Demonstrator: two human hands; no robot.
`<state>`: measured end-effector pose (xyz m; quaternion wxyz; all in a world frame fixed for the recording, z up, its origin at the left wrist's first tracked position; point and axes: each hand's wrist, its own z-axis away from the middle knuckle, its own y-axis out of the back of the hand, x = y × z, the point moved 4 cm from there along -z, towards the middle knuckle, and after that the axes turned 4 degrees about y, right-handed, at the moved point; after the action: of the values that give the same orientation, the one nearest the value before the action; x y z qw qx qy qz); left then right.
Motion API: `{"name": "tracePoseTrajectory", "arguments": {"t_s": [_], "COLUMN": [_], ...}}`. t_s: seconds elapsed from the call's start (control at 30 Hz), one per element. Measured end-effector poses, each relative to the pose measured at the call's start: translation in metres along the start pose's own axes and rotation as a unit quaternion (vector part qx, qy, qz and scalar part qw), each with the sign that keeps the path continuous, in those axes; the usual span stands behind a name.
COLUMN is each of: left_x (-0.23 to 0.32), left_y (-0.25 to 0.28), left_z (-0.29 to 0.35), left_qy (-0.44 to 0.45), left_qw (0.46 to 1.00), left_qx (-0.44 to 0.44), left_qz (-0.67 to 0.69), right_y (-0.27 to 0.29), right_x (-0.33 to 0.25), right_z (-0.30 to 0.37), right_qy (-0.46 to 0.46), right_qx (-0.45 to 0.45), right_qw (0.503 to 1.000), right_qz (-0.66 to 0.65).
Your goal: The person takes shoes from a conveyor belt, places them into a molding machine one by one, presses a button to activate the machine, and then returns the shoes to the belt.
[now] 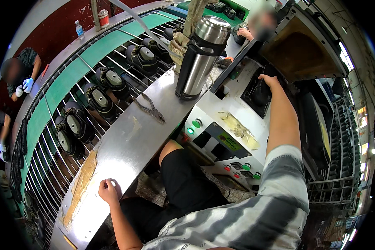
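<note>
On the metal tabletop (pixel 129 146) rests my left hand (pixel 108 191), its fingers curled in loosely and nothing visible in them. My right arm stretches out to the machine (pixel 237 108), where my right hand (pixel 269 81) grips the upper end of a black shoe (pixel 260 93) sitting in a dark recess. Part of that shoe is hidden by the hand and shadow. Above the recess the machine's raised lid (pixel 304 50) stands open. Pliers (pixel 150 109) lie on the tabletop, beyond my left hand.
A steel thermos (pixel 204 54) stands between tabletop and machine. Several upturned shoes (pixel 100 98) lie on the roller conveyor (pixel 46 158) to the left. Buttons (pixel 196 123) line the machine's front. Co-workers (pixel 29 68) are at the far left; another person's hand (pixel 245 34) is at the back.
</note>
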<state>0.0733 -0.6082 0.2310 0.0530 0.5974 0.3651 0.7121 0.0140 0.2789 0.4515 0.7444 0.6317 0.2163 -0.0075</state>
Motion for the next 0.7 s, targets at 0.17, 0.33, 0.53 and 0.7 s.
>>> {"name": "tracePoseTrajectory", "arguments": {"t_s": [0.17, 0.33, 0.53, 0.7], "left_x": [0.000, 0.000, 0.022, 0.035], "left_y": [0.002, 0.004, -0.001, -0.112], "left_z": [0.000, 0.000, 0.012, 0.045], "left_qy": [0.012, -0.013, 0.006, 0.007], "left_qw": [0.999, 1.000, 0.998, 0.947], "left_qx": [-0.009, 0.013, 0.051, -0.124], "left_qz": [0.032, 0.022, 0.022, 0.295], "right_y": [0.000, 0.001, -0.027, -0.007], "right_x": [-0.004, -0.010, 0.061, 0.129], "right_z": [0.041, 0.112, 0.176, 0.272], "right_qy": [-0.011, 0.056, 0.368, 0.495], "right_qx": [0.043, 0.059, 0.226, 0.102], "right_qw": [0.999, 0.994, 0.899, 0.859], "right_qz": [0.015, 0.069, 0.072, -0.084]}}
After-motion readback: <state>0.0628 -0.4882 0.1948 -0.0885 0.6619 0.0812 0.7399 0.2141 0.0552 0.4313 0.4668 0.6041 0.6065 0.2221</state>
